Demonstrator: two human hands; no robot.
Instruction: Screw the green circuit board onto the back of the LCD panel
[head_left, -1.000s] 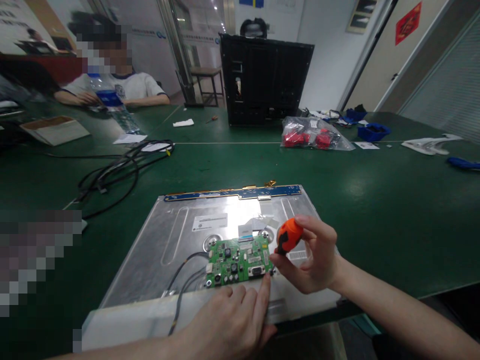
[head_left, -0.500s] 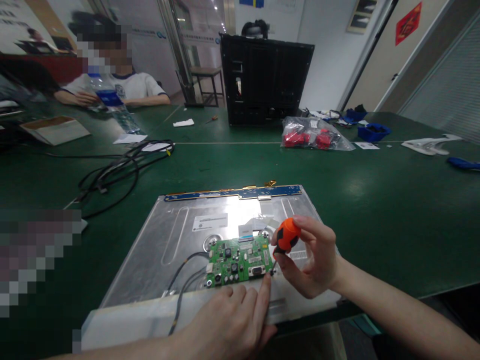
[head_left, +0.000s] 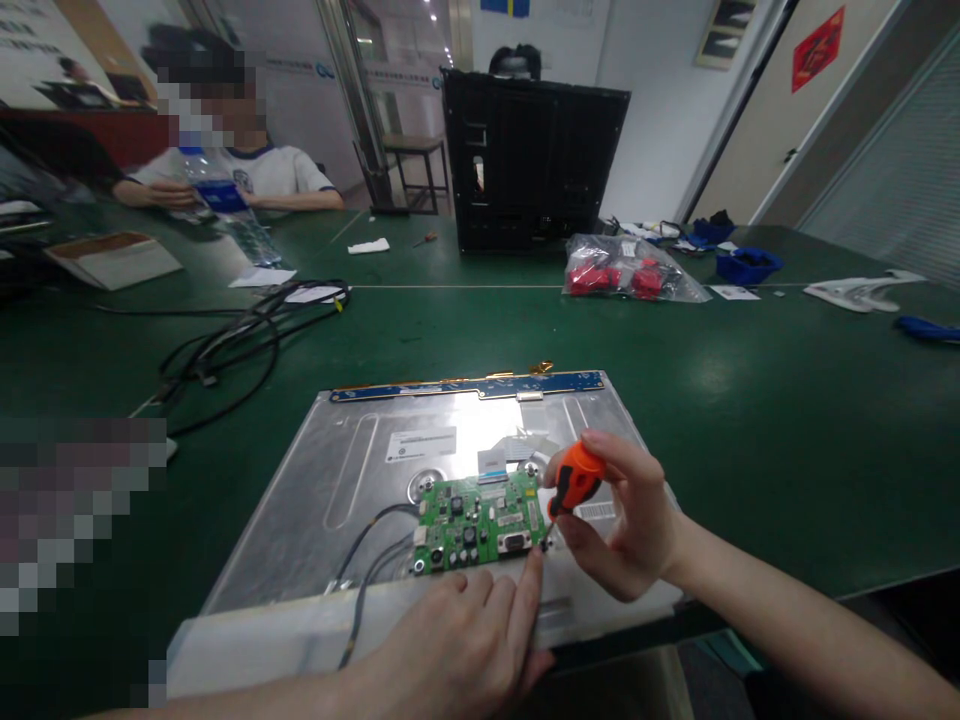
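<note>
My right hand (head_left: 626,520) is closed around the orange and black handle of a short screwdriver (head_left: 581,478). The screwdriver leans, its shaft pointing down at the lower right corner of a green circuit board (head_left: 457,515). My left hand (head_left: 465,630) rests at the board's front edge, holding nothing. Its index finger reaches out to the same corner, by the screwdriver's tip; the other fingers are bent. Beneath the board lies a silver metal display panel (head_left: 300,520) with a blue strip board (head_left: 465,388) along its far edge. Dark cables (head_left: 367,540) run from the green board's left side.
Black cables (head_left: 240,330) lie coiled on the green table at left, near a water bottle (head_left: 232,210). A black monitor housing (head_left: 536,160) stands at the back. Beside it are a bag of red parts (head_left: 634,272) and a blue tray (head_left: 748,265). A person (head_left: 247,170) sits across.
The screwdriver's handle has turned slightly in my right hand, and the fingers have shifted with it. My left hand stays where it was.
</note>
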